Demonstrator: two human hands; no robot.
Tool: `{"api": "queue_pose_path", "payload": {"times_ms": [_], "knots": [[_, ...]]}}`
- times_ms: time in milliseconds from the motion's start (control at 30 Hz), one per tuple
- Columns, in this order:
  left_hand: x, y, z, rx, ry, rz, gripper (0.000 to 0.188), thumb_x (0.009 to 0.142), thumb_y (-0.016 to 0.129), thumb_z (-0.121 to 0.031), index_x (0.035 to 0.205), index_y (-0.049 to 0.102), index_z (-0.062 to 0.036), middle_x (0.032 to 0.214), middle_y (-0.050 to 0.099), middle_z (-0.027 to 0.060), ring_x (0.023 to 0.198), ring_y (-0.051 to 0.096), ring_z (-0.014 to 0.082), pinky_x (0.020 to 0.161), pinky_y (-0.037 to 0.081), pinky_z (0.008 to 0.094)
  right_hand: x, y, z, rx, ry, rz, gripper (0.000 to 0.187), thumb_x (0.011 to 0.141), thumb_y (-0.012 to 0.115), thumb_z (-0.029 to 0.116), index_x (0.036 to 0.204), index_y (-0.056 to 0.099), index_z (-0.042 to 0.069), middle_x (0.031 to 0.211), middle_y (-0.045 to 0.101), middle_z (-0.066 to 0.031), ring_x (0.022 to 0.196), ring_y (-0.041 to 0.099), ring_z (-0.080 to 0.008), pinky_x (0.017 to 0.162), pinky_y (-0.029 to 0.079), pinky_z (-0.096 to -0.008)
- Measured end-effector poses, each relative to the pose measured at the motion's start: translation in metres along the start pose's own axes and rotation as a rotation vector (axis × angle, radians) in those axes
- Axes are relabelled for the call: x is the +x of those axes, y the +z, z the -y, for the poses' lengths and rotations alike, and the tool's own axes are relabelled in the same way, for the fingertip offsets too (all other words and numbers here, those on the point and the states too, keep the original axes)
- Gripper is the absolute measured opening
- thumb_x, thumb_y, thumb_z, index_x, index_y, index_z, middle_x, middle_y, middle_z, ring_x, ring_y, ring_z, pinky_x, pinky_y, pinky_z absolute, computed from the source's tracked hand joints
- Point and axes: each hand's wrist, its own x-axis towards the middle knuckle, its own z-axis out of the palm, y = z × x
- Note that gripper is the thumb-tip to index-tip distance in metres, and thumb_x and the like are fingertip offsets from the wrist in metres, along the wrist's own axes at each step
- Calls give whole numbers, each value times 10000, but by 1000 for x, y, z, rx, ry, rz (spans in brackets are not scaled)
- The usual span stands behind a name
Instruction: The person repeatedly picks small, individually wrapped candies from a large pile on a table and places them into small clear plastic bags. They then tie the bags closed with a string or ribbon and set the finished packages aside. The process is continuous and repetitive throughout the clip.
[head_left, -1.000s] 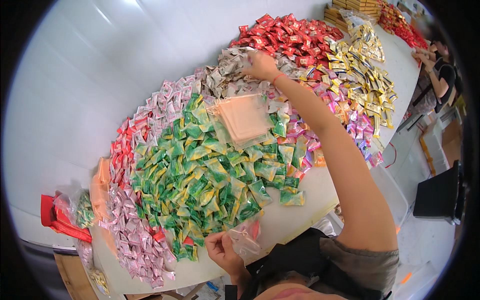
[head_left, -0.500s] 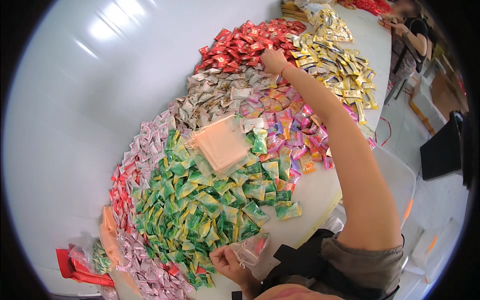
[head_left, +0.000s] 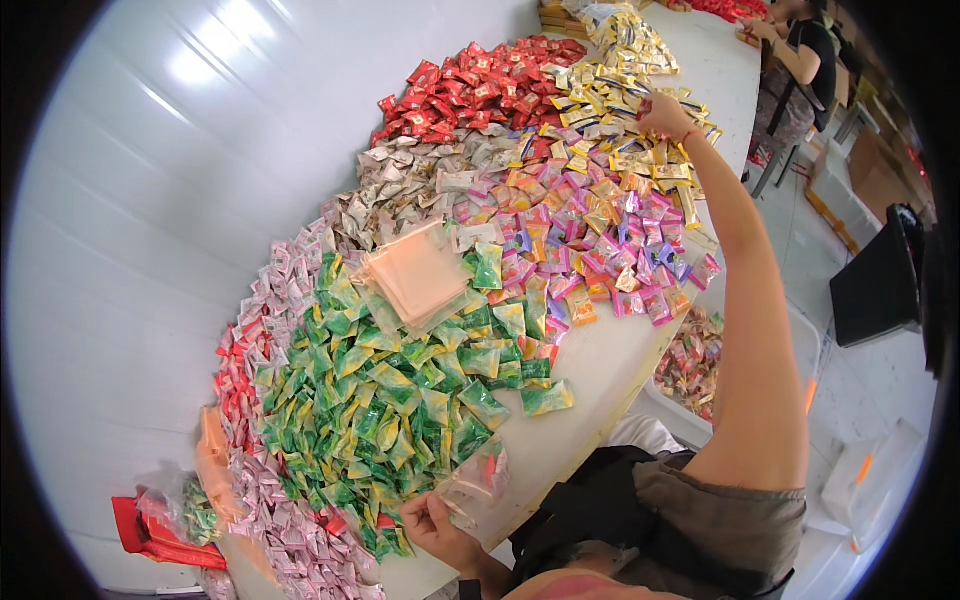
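Clear bag (head_left: 478, 478) at lower centre, red bit inside, edge pinched by left hand (head_left: 437, 522). Right hand (head_left: 665, 116), upper right, fingers curled over yellow packets (head_left: 668, 172); can't tell if gripping. Green packets (head_left: 370, 415) left of centre on tabletop (head_left: 600, 370), 1 stack of peach pouches (head_left: 415, 275) on top.

And there's the stack of peach pouches (head_left: 415, 277), sheer and cloth-like, with glossy plastic green packets (head_left: 400, 400) crowding its near side, shiny yellow packets (head_left: 600, 98) glinting beyond it, and smooth, matt tabletop (head_left: 600, 365) showing to its near right.
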Motion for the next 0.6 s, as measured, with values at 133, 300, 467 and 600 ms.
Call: {"api": "queue_pose_path", "payload": {"times_ms": [133,300,467,600], "knots": [[-7,-4,-4,20,19,19,117,876,574,-109,837,512,-17,725,493,12,638,445,78,606,370,206,11,36,-6,-410,-273,-215,306,646,665,201,930,651,88,905,655,-139,848,626,-303,738,510,-406],[-6,-16,-11,53,-9,83,102,867,580,-87,847,515,-11,730,512,24,609,463,80,583,387,202,7,24,12,-333,-245,-313,274,668,648,244,873,623,64,873,650,-167,833,617,-341,734,498,-416],[1,-14,-23,67,23,103,92,855,588,-80,837,529,-11,687,506,7,602,459,69,565,381,200,-42,-6,52,262,-303,-111,291,693,657,266,826,632,9,709,632,-88,627,597,-174,627,479,-296],[5,-21,-23,185,71,97,79,830,622,-63,832,575,1,734,554,12,653,492,64,619,421,205,-223,24,159,676,-500,330,223,718,646,196,818,573,10,692,579,-17,619,538,-77,565,428,-219]]}}
